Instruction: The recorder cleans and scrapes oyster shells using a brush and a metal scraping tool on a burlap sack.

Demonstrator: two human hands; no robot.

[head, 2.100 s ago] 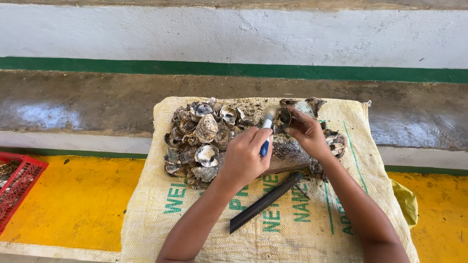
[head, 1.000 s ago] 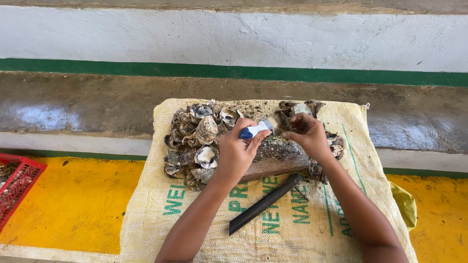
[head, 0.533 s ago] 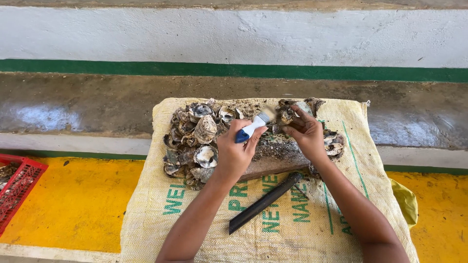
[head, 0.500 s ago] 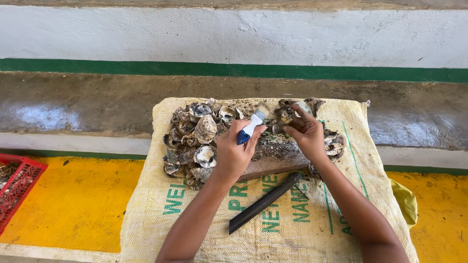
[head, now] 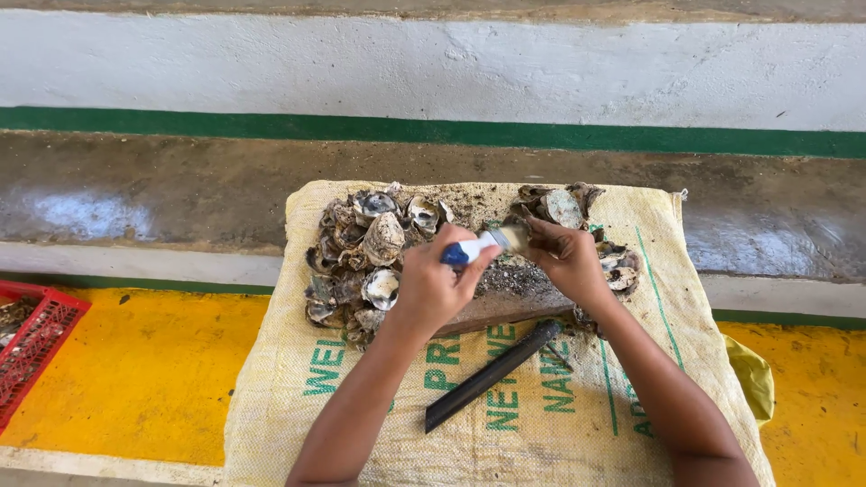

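My left hand grips a small knife with a blue and white handle, its tip pointing right at an oyster. My right hand holds that oyster down over a wooden block. A pile of grey oyster shells lies left of my hands on a woven sack with green print. A few more shells sit beyond my right hand.
A long black bar lies slanted on the sack in front of the block. A red plastic crate stands at the far left on the yellow floor. A concrete ledge and a white wall with a green stripe run behind the sack.
My left hand has swung the knife from pointing down beside the shells to pointing right at the oyster under my right hand. The right hand has stayed in place.
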